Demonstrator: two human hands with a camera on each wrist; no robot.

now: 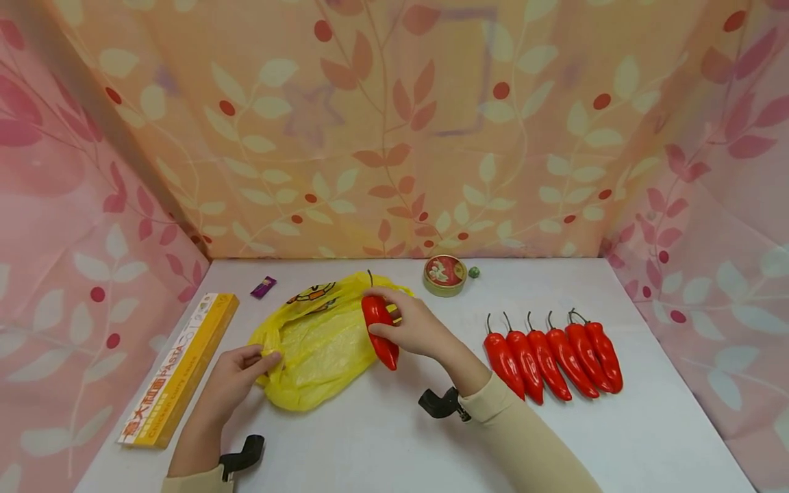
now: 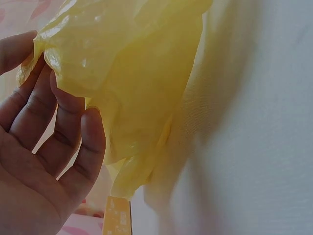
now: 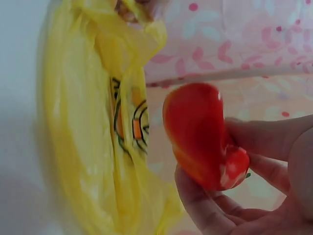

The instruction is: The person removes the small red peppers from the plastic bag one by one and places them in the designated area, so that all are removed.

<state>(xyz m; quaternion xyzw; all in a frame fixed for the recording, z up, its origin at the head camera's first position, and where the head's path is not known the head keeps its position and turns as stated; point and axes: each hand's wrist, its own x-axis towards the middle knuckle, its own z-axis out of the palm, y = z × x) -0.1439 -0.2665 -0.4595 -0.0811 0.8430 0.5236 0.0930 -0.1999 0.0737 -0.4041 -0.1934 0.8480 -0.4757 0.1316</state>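
A yellow plastic bag with a dark printed drawing lies spread on the white table. At its left edge my left hand pinches the plastic between thumb and fingers; the left wrist view shows the bag hanging from these fingertips. Over the bag's right side my right hand holds a red chili pepper, its stem up and its tip down. In the right wrist view the pepper sits between thumb and fingers, with the bag beside it.
Several more red chili peppers lie in a row at the right, stems away from me. A yellow pasta box lies at the left. Toward the back are a small purple packet, a round red-lidded tin and a small green ball.
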